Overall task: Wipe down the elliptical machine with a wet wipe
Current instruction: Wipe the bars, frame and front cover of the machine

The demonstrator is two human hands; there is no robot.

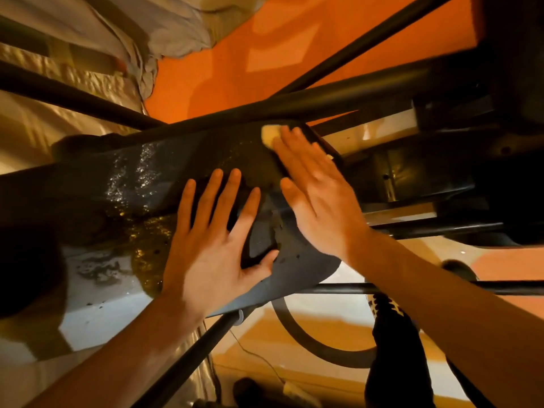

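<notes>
Pressing wet wipe (270,135) under my right grip (319,198), fingers straight; left grip (212,254) flat too, bracing elliptical panel (132,181). Wipe's prob limp, slick: pin w/ fingertips.

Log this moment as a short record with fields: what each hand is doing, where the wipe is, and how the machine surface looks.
left hand: flat, fingers spread, resting on the elliptical's dark cover
right hand: flat, straight fingers pressing the wet wipe onto the cover
wipe position: under the right fingertips near the cover's upper edge, only a corner showing
cover surface: glistening wet patches to the left of both hands
frame: black tubes cross just above the cover
</notes>
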